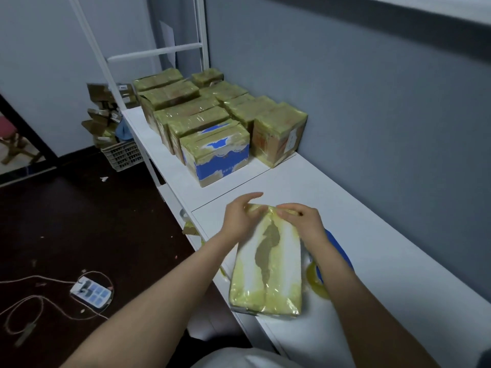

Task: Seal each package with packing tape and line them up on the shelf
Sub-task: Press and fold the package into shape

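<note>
From the head view, a white package (267,264) wrapped in yellowish tape lies flat on the white shelf (372,235), near its front edge. The left hand (243,216) holds its far left corner with curled fingers, index finger lifted. The right hand (303,221) pinches the wrap at the far right corner. A tape roll (316,284) sits just right of the package, partly behind the right forearm. Sealed packages (212,120) stand in rows farther along the shelf.
</note>
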